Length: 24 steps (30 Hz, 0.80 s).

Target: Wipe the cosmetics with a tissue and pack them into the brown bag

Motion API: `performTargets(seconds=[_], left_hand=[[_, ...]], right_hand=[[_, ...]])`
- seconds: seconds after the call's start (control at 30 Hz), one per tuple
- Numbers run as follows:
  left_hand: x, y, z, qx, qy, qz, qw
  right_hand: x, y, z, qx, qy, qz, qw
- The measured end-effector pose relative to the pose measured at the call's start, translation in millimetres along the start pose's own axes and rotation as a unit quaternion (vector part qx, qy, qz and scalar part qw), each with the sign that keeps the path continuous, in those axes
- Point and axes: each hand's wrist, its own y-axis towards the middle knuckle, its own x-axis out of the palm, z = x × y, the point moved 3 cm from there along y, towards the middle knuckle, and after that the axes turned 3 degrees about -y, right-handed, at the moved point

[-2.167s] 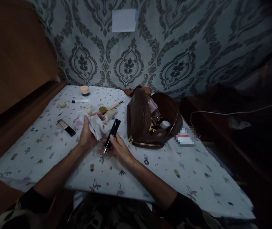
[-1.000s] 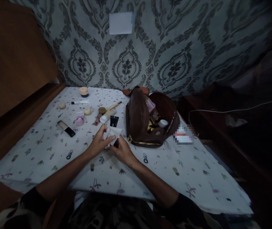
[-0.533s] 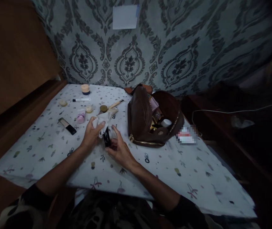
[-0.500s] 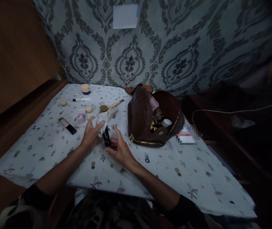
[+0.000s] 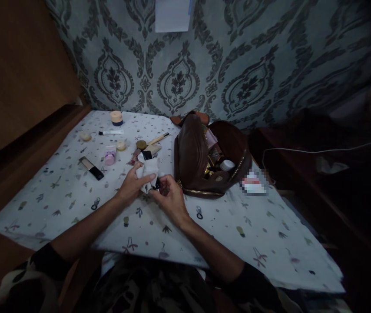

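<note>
Wrapped in a crumpled white cloth (image 5: 150, 170), a black item (image 5: 147, 154) sticks out at the top, and its lower end shows beside my right fingers. My left hand (image 5: 131, 183) is closed on the cloth, thumb across its front. With fingertips pinched, my right hand (image 5: 171, 198) holds the lower end of the black item. Just beyond the hands lie a round olive-coloured lid (image 5: 141, 144), a wooden-handled brush (image 5: 158, 139) and a beige tube (image 5: 154, 149), partly hidden by the black item.
An open brown bag (image 5: 190, 152) with cosmetics inside stands right of my hands. On the patterned cloth-covered table (image 5: 107, 234) at left are a pink-and-white tube (image 5: 110, 155), a black-capped case (image 5: 91, 168), a white pen-like item (image 5: 112, 132) and a jar (image 5: 116, 118). A patterned wall rises behind.
The cloth now wraps round the black item, whose dark end has come out above it. My right hand has moved slightly right and up. The view has tilted a little.
</note>
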Motion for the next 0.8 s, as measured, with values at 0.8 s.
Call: performTargets(seconds=[0.8], left_hand=[[-7.6, 3.3, 5.2, -0.061, -0.088, 0.007, 0.994]], right_hand=[[16.1, -6.3, -0.3, 0.24, 0.357, -0.192, 0.882]])
